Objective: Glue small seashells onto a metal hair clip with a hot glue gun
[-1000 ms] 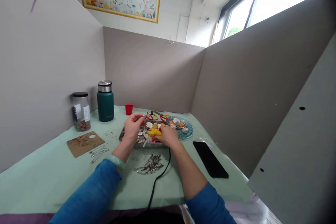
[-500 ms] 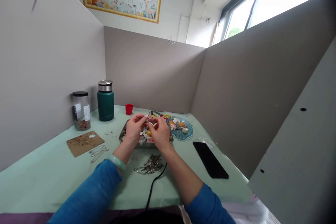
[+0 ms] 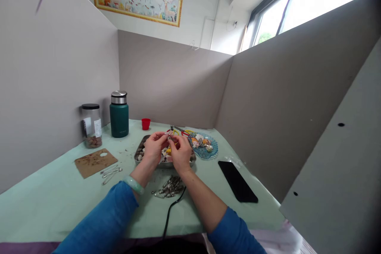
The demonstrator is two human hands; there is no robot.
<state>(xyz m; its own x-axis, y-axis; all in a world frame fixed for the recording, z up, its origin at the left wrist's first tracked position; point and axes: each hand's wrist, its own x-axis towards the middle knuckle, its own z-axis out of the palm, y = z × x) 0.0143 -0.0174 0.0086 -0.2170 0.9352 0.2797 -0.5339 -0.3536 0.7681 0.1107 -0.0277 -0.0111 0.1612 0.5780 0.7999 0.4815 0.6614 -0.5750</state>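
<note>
Over a metal tray (image 3: 138,159) of small white, yellow and pink pieces, my two hands meet with fingertips pinched together. My left hand (image 3: 154,149) and my right hand (image 3: 181,151) are both closed on a small pinkish trinket (image 3: 170,133), mostly covered by the fingers. Its exact kind is too small to make out. Just in front of the tray lies a pile of metal clasps or pins (image 3: 170,187). Right of my right hand, a blue glass plate (image 3: 214,149) carries several small colourful charms.
Pliers with red and yellow handles (image 3: 186,132) lie behind the hands. A red cup (image 3: 145,124), green flask (image 3: 119,119), lidded jar (image 3: 92,127), brown card (image 3: 95,162) and large safety pins (image 3: 111,173) are leftward. A black phone-like slab (image 3: 238,181) and dark cable (image 3: 169,212) lie nearer.
My fingertips have drawn closer together around the small trinket, and my left hand has shifted slightly right. The cable in front has moved a little. Other things look unchanged.
</note>
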